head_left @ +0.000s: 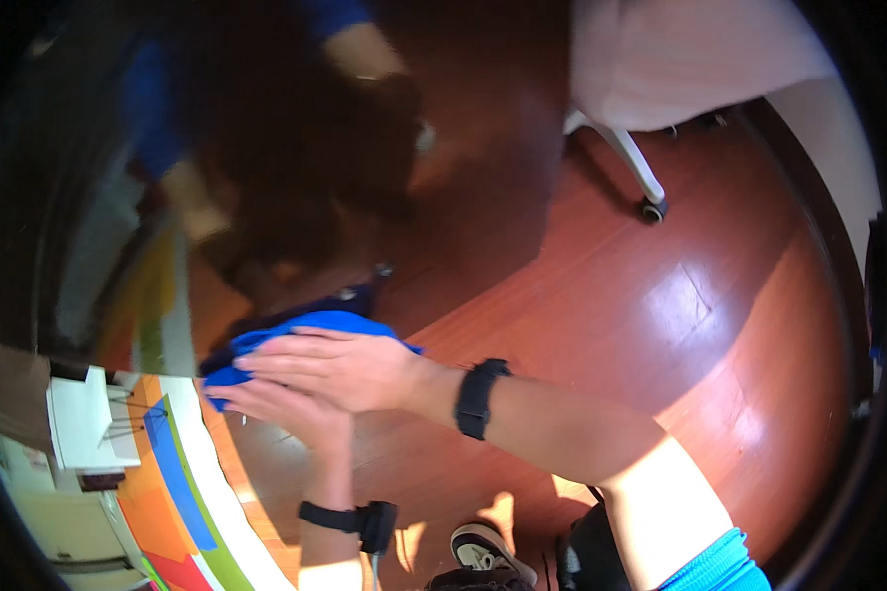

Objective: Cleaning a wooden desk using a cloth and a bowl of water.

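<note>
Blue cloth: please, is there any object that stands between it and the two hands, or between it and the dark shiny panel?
Nothing visible does. The right hand and left hand lie directly on the blue cloth, which appears to meet the dark shiny panel; the cloth's underside is hidden.

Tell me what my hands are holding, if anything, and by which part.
A blue cloth: the right hand and left hand lie flat over its near face, fingers extended. No closed grip shows.

Bright glare on reddish floor (688, 300)
</note>
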{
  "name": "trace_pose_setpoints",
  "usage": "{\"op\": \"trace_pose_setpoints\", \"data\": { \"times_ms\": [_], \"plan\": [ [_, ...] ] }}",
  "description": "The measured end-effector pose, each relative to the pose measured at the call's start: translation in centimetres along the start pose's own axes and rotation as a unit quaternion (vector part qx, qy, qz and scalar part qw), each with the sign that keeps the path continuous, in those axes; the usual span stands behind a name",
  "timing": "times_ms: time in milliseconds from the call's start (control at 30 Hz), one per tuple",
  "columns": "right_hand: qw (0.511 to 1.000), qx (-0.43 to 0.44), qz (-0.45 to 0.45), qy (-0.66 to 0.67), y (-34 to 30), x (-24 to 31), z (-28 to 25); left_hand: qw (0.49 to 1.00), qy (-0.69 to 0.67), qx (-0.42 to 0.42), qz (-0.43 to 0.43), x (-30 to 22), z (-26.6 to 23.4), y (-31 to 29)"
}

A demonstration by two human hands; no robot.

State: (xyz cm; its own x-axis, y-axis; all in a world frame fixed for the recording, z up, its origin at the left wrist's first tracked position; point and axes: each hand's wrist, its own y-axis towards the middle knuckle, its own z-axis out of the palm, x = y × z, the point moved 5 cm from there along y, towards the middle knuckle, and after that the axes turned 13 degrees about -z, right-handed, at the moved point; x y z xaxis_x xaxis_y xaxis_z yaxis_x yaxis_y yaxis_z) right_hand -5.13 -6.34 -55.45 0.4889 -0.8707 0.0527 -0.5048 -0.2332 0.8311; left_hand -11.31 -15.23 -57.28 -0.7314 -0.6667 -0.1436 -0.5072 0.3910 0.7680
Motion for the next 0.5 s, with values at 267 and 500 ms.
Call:
{"op": "trace_pose_setpoints", "data": {
  "times_ms": [267,500],
  "plan": [
    [0.998,-0.043,0.037,-0.015,-6.3,-3.3,-3.9,0.992,-0.046,0.114,0.019,-3.6,4.1,-3.6],
    [0.896,-0.162,0.22,-0.35,-12.6,-6.3,-10.7,0.971,-0.06,0.139,0.186,-15.4,5.9,-2.8]
  ]
}}
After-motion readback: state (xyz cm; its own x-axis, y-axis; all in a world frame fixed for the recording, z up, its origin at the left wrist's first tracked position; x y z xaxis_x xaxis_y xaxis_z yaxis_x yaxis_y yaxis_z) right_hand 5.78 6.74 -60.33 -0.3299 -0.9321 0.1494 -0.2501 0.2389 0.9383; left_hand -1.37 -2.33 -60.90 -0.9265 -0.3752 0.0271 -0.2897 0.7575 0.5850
